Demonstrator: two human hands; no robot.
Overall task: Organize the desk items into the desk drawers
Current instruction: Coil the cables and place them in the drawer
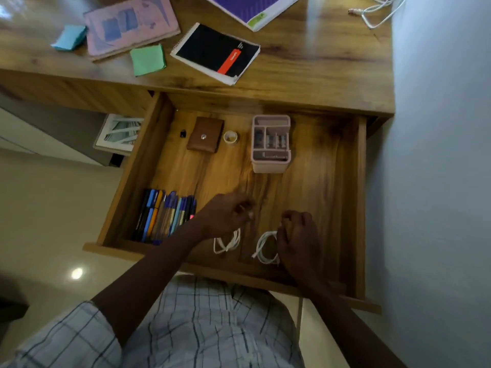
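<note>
Below the desk's front edge, a wood-grain drawer (318, 187) stands pulled wide, its floor streaked in warm brown and amber. Along its left side lies a tight row of pens (164, 216), slim barrels in blue, orange and dark tones. Toward the back sit a brown leather-look pouch (205, 134) with a small metal snap, a little roll of tape (230, 137) just beside it, and a pale plastic organizer box (270, 143), rectangular with rounded corners and split into small compartments. Near the drawer's front, two thin white cables rest on the wood: a left cable coil (227, 243) in a loose looped bundle, and a right cable coil (264, 247) wound rounder. The left hand (225, 216) hangs just above its coil, fingers curled in; whether it grips anything I cannot tell, as it is blurred. The right hand (299, 235) is curled at the edge of the right coil, touching or pinching the loops, its hold partly hidden. Up on the glossy desk top (318, 62) lie a black spiral notebook (216, 53) with an orange band, a pink book (130, 25), a purple book (252, 9), green sticky notes (148, 59), blue sticky notes (69, 38) and another white cable (380, 10).
</note>
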